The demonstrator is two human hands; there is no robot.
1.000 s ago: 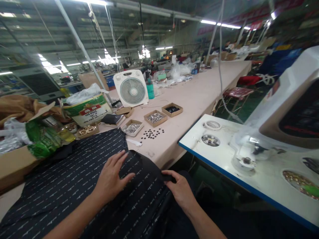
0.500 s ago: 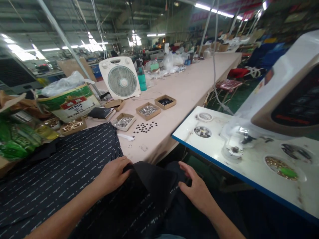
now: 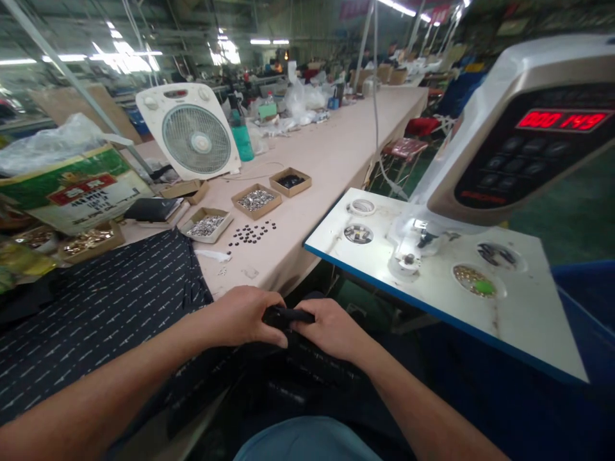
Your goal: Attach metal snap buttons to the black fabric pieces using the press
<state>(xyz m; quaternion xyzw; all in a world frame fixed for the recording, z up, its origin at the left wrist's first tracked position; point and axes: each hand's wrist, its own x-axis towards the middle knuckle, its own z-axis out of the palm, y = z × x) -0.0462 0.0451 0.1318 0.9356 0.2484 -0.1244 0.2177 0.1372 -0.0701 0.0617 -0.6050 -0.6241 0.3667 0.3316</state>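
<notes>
My left hand [image 3: 245, 318] pinches the folded edge of a dark cloth [image 3: 294, 315] in front of me. Close beside it, my right hand [image 3: 331, 328] has its fingers and thumb closed on the same edge. The cloth hangs down toward my lap, with faint pale marks on its lower folds. To the left lies a stack of dark fabric [image 3: 110, 307] printed with white dashes, under my left forearm. Several small black round pieces [image 3: 252, 234] are scattered on the table beyond my hands.
On the right, a white machine [image 3: 471, 141] with a lit red display stands on a white blue-edged worktop [image 3: 331, 240]. Cardboard trays of metal parts [image 3: 257, 200] and black parts [image 3: 291, 182] sit on the long table [image 3: 331, 147]. A fan [image 3: 192, 131] stands behind them.
My hands have come together and closed on the cloth's edge; my right hand was open before. The view has turned right, and the machine's red display now shows.
</notes>
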